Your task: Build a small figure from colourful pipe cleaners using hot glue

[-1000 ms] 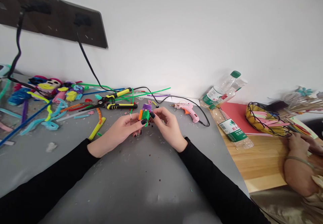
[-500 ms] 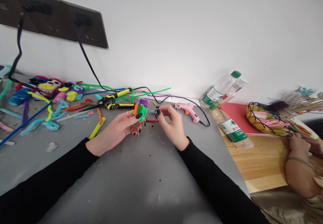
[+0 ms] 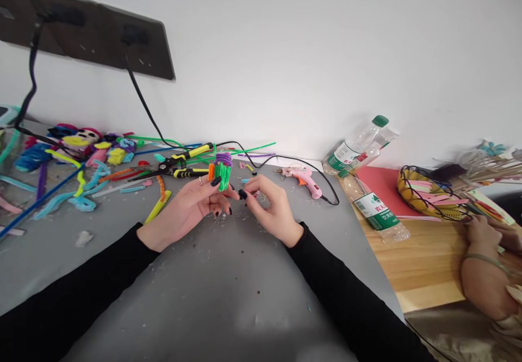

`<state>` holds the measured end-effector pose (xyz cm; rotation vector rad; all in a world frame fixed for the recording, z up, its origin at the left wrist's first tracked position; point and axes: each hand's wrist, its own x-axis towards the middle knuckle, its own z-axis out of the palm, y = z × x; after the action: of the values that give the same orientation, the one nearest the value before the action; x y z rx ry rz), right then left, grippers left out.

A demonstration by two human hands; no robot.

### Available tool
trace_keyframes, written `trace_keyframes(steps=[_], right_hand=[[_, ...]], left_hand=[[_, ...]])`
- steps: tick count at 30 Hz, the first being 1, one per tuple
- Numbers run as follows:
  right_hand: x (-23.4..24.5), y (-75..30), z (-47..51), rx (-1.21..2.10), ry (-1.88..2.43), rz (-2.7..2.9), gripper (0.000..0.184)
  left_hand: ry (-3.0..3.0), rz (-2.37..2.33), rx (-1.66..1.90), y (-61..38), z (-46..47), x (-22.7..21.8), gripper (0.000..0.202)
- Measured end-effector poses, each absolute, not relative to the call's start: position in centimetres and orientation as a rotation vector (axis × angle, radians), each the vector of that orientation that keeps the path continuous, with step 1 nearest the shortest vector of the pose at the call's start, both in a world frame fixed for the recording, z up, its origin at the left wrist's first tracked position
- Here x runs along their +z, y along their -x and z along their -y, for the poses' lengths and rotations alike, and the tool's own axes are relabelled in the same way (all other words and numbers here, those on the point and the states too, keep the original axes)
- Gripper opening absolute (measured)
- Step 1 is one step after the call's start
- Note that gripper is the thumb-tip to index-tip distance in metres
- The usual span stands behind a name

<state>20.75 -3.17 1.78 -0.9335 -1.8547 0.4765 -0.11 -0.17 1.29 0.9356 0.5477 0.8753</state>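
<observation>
Between the thumb and fingers of my left hand (image 3: 190,204) is a small pipe-cleaner figure (image 3: 222,173), green with a purple top and an orange strip at its left. My right hand (image 3: 269,204) is close on the right, thumb and index finger pinched beside my left fingertips; whatever lies in that pinch is too small to make out. Behind the hands lie black-and-yellow pliers (image 3: 191,173) with their handles apart. A pink hot glue gun (image 3: 304,180) rests beyond my right hand.
Colourful pipe-cleaner pieces (image 3: 84,201) and finished shapes (image 3: 87,136) crowd the left side. At right stand or lean plastic bottles (image 3: 377,210), near a yellow basket (image 3: 411,193) on a red sheet (image 3: 375,180). Another person's hand (image 3: 483,234) is at the far right. A black cable runs along the wall.
My left hand has shifted slightly left with the figure, turning it a little. My right hand has moved left and down, bringing its pinched fingertips against my left fingers.
</observation>
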Motion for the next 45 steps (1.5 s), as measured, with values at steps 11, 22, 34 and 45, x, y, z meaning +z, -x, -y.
trace_keyframes(steps=[11, 22, 34, 45], right_hand=[[1.9, -20.6, 3.4, 0.566, 0.956, 1.796, 0.013], [1.9, -20.3, 3.2, 0.872, 0.908, 1.545, 0.015], [1.7, -20.9, 2.7, 1.242, 0.843, 1.213, 0.032], [0.8, -20.7, 2.7, 0.871, 1.206, 1.473, 0.020]], left_hand=[[-1.036, -0.604, 0.823, -0.1, 0.5, 1.8, 0.034], [-1.144, -0.727, 0.770, -0.5, 0.8, 2.3, 0.045], [-1.019, -0.836, 0.925, -0.2, 0.4, 2.1, 0.040], [-0.901, -0.716, 1.066, 0.3, 0.3, 1.8, 0.028]])
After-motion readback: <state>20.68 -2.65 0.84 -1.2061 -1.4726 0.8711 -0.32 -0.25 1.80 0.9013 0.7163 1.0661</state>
